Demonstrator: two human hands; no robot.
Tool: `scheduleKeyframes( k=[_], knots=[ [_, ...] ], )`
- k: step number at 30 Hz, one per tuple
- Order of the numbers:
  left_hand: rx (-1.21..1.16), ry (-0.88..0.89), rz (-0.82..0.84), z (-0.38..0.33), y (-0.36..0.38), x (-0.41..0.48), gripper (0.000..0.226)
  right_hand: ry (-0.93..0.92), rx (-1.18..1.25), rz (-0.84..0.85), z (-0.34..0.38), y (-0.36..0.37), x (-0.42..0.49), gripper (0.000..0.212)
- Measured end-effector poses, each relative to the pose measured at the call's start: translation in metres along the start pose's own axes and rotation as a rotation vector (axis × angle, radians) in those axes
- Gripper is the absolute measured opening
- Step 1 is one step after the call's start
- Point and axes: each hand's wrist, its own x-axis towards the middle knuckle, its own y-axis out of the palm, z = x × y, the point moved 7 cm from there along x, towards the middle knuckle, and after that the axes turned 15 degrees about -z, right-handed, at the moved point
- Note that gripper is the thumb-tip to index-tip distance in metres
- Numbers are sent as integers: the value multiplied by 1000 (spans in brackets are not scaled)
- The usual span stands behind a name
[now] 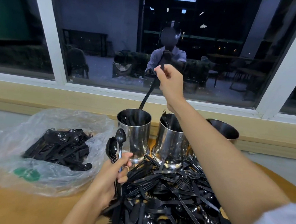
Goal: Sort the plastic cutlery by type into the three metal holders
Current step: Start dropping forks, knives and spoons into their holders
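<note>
Three shiny metal holders stand in a row at the table's far side. The left holder (pixel 135 128) has black knives in it, the middle holder (pixel 171 141) has forks, and the right holder (pixel 224 130) is partly hidden behind my right arm. My right hand (pixel 170 82) is raised above the left holder and pinches the handle of a black knife (pixel 148 92), whose tip hangs at that holder's rim. My left hand (pixel 113 176) grips a bunch of black spoons (pixel 115 144), bowls upward. A heap of black cutlery (pixel 172 197) lies in front of the holders.
A clear plastic bag (pixel 40 157) with more black cutlery lies at the left on the wooden table (pixel 14 207). Behind the holders run a beige ledge (pixel 57 95) and a dark window (pixel 96 38) showing a person's reflection.
</note>
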Motion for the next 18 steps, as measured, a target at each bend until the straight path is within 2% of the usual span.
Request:
scheduleKeyframes(
  k=[2, 4, 6, 8, 9, 11, 13, 16, 18],
  knots=[
    [-2, -1, -5, -1, -6, 1, 21, 15, -19, 7, -16, 17, -9, 21],
    [-5, -4, 0, -1, -10, 2, 23, 33, -46, 18, -35, 29, -17, 15],
    [-1, -4, 5, -2, -12, 3, 23, 41, -173, 113, -59, 38, -27, 8],
    [-3, -13, 18, -2, -12, 2, 21, 59, -408, 295, -82, 44, -42, 26],
    [-11, -22, 27, -2, -11, 1, 21, 58, -481, 322, -87, 42, -47, 37],
    [-33, -42, 55, -3, -8, -3, 20, -2, -480, 213, -75, 28, -52, 39],
    [-47, -58, 81, -4, -2, -8, 21, 25, -383, 179, -57, 13, -63, 25],
    [-17, -42, 121, -2, 10, -18, 23, 270, -311, 485, -52, 3, -110, 23],
    [18, -36, 157, 2, 20, -26, 27, 371, -293, 596, -56, -10, -141, 19]
  ],
)
